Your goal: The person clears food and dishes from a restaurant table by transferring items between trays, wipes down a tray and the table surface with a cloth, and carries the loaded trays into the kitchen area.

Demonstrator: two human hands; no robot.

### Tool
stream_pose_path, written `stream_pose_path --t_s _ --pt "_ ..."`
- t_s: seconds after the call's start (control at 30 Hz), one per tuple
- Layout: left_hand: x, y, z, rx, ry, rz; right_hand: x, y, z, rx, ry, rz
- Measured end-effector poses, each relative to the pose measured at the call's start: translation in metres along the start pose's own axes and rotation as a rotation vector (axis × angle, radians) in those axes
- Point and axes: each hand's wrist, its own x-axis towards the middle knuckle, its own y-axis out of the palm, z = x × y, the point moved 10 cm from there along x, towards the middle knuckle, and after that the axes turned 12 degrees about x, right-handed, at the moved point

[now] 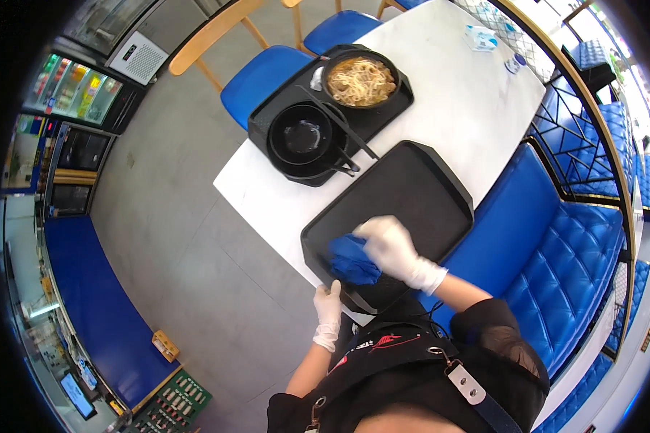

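Wiping step, apparently; black tray just ahead of both hands
Right hand blurred, fingers curled around blue cloth at its left; left hand partly closed on tray's near edge; further strokes need that edge steady

Grey floor spreads left of centre. A white table runs to the upper right, blue chairs along its top side; right, a tufted blue bench beside a gold-framed lattice. Upper left, a lit drinks fridge; lower left, a blue counter.
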Motion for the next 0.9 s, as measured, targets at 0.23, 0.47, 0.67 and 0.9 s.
stream_pose_path --t_s 0.23,0.47,0.67,0.9 --pt "-0.012 0.002 -0.037 0.018 -0.069 -0.052 -0.032 0.06 -0.006 -0.24 -0.062 0.28" --pt "-0.04 0.011 -0.085 -0.278 -0.008 -0.119 -0.009 -0.133 -0.101 -0.542 0.023 -0.418" --pt "-0.038 0.008 -0.057 -0.291 -0.011 -0.104 -0.082 0.007 0.025 -0.218 -0.041 0.043" --pt "-0.079 -0.049 -0.012 -0.12 0.073 -0.296 -0.034 -0.092 0.017 -0.255 -0.109 -0.184"
